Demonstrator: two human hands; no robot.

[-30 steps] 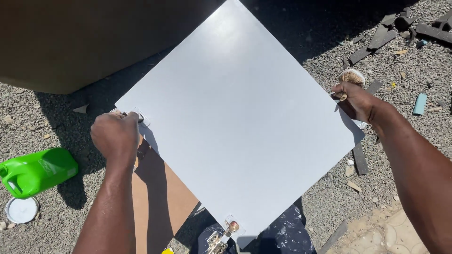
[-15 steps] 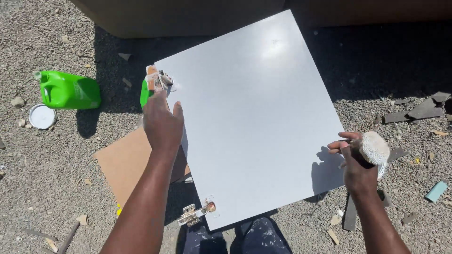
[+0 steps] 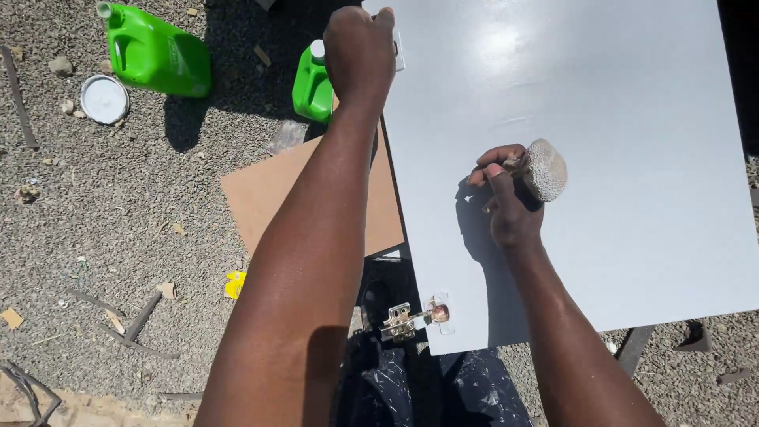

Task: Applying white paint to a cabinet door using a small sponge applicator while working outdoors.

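1. The left hand (image 3: pixel 360 51) was clenched in a fist over the far left edge of the white panel (image 3: pixel 617 119), its grip closed on that edge, right beside a metal fitting that was mostly hidden under the knuckles.
2. The right hand (image 3: pixel 510 205) rested on the panel's face, nearer the person than the left grip, its fingers wrapped tight around a rounded, grainy grey pad (image 3: pixel 545 168) that pressed on the surface just beyond the fingertips.
3. The panel lay flat and glossy under both hands, catching sunlight, with the right hand's shadow falling just left of that grip.
4. A metal hinge (image 3: pixel 411 320) stuck out from the panel's left edge, well nearer the person than either grip.
5. Left of the left grip, a small green bottle (image 3: pixel 312 87) stood close by; a larger green jug (image 3: pixel 154 51) and a round white lid (image 3: pixel 104 99) lay farther left on the gravel ground (image 3: pixel 95 237).
6. A brown board (image 3: pixel 273 194) lay on the gravel beneath the left forearm, partly tucked under the panel.
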